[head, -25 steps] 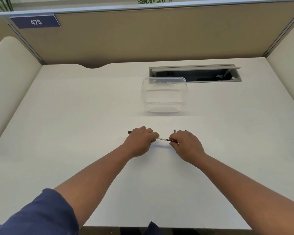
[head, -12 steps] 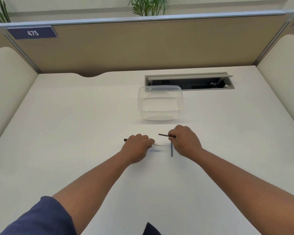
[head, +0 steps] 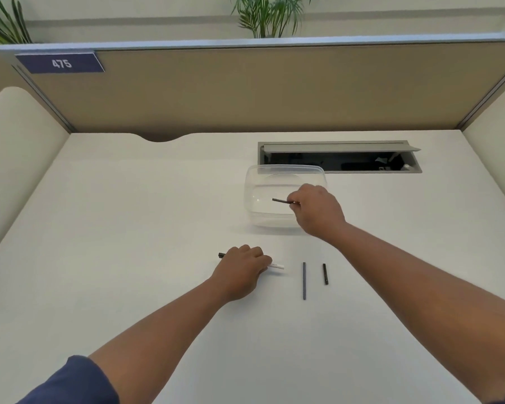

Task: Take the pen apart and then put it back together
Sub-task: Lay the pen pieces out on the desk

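Observation:
My left hand (head: 241, 268) rests on the white desk, closed over a pen body (head: 276, 265) whose white end sticks out to the right and dark end to the left. My right hand (head: 318, 209) is raised over the clear plastic container (head: 255, 193), pinching a thin dark pen part (head: 282, 201) that points left above the container. A long thin grey rod (head: 304, 280) and a short black piece (head: 325, 274) lie side by side on the desk to the right of my left hand.
An open grey cable hatch (head: 340, 148) lies behind the container. Tan partition walls with a blue sign "475" (head: 60, 63) close off the back and sides. Plants show above the partition.
My right hand pulled a thin dark part away from the pen and carried it up and back over the container. My left hand stayed put on the pen body. The view tilted up.

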Tool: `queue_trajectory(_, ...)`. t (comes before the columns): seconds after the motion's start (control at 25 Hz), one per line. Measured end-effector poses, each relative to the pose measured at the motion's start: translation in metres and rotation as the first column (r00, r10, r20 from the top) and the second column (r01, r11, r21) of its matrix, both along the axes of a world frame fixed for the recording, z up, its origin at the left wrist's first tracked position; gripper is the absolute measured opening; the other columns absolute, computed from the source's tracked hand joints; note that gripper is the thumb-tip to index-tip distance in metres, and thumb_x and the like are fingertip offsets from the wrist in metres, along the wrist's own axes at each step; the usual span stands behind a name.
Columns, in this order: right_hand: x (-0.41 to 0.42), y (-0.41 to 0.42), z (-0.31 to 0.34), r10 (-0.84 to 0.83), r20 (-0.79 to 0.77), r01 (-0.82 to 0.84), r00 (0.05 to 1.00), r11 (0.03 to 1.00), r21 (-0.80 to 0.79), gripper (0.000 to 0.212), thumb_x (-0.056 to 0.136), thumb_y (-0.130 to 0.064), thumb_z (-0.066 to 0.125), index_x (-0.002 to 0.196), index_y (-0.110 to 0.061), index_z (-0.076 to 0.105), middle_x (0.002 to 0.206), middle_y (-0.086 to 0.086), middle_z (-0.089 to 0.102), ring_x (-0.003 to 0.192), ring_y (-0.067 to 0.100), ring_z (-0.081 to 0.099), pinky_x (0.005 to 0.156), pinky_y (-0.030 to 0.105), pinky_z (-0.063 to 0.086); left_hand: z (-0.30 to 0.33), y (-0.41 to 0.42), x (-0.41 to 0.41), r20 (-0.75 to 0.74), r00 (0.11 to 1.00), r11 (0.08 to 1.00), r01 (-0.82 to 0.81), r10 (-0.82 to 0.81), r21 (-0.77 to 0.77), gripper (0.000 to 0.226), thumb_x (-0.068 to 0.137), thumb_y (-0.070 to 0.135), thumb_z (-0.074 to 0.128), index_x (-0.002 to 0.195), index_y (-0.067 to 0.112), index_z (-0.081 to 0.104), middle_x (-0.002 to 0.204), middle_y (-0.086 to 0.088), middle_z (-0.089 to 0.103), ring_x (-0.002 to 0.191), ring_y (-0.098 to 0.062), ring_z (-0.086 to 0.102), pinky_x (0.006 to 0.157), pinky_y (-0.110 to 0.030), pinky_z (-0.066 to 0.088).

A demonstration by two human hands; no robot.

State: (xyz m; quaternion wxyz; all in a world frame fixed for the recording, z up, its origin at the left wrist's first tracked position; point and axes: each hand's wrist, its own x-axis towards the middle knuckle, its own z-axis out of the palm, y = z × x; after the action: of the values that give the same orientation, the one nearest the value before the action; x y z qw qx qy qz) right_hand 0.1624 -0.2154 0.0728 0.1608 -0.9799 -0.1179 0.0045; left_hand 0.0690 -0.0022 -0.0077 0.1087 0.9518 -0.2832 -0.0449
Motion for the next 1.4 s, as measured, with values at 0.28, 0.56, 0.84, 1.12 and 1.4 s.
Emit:
queue_trajectory(0.28, 0.057, 0.007, -0.025, -0.004, -0.208, -0.006, 0.978, 0.999, -0.051, 0.017, 0.091, -0.018, 0.061, 0.098, -0.026, 0.074, 0.098, -0.001, 0.071, 0.090, 0.025, 0.060, 0.070, 0.034, 0.051, -0.017, 0.001, 0.019, 0.014, 1.000, 0.996, 0.023, -0.022, -0.083, 0.026, 0.097, 0.011, 0.053, 0.117, 0.018, 0.068, 0.101, -0.002, 0.065, 0.082, -0.029, 0.054, 0.067, -0.037, 0.040)
queue_trajectory(0.56, 0.082, 0.015, -0.041, 0.006, -0.404, -0.064, 0.915, 0.990, -0.130, 0.022, 0.082, -0.008, 0.062, 0.079, -0.029, 0.069, 0.095, -0.003, 0.069, 0.085, 0.024, 0.064, 0.065, 0.029, 0.047, -0.021, 0.003, 0.026, 0.034, 0.998, 0.990, 0.052, -0.048, -0.130, 0.026, 0.094, 0.009, 0.060, 0.117, 0.017, 0.069, 0.099, -0.003, 0.066, 0.082, -0.031, 0.056, 0.067, -0.040, 0.047)
queue_trajectory(0.84, 0.085, 0.017, -0.050, -0.008, -0.425, -0.066, 0.905, 0.985, -0.159, 0.020, 0.078, -0.007, 0.065, 0.078, -0.027, 0.068, 0.089, -0.003, 0.068, 0.081, 0.024, 0.064, 0.062, 0.028, 0.048, -0.020, 0.001, 0.026, 0.040, 0.999, 0.986, 0.040, -0.033, -0.163, 0.025, 0.092, 0.007, 0.064, 0.115, 0.014, 0.071, 0.096, -0.004, 0.067, 0.081, -0.032, 0.057, 0.066, -0.041, 0.049)
queue_trajectory(1.12, 0.085, 0.012, -0.047, 0.001, -0.438, -0.066, 0.899, 0.989, -0.133, 0.018, 0.077, -0.013, 0.072, 0.080, -0.030, 0.065, 0.092, -0.005, 0.068, 0.085, 0.022, 0.064, 0.065, 0.029, 0.048, -0.019, 0.001, 0.027, 0.014, 1.000, 0.988, 0.029, -0.027, -0.150, 0.027, 0.094, 0.008, 0.061, 0.118, 0.016, 0.070, 0.099, -0.003, 0.066, 0.084, -0.032, 0.057, 0.069, -0.042, 0.048)
queue_trajectory(1.4, 0.083, 0.004, -0.037, 0.007, -0.352, -0.024, 0.936, 0.999, -0.044, 0.011, 0.082, -0.018, 0.071, 0.088, -0.027, 0.068, 0.099, -0.002, 0.070, 0.091, 0.023, 0.063, 0.076, 0.034, 0.055, -0.017, 0.001, 0.029, -0.044, 0.999, 0.993, 0.006, -0.012, -0.120, 0.027, 0.099, 0.014, 0.053, 0.122, 0.018, 0.068, 0.102, -0.002, 0.065, 0.090, -0.029, 0.055, 0.072, -0.038, 0.043)
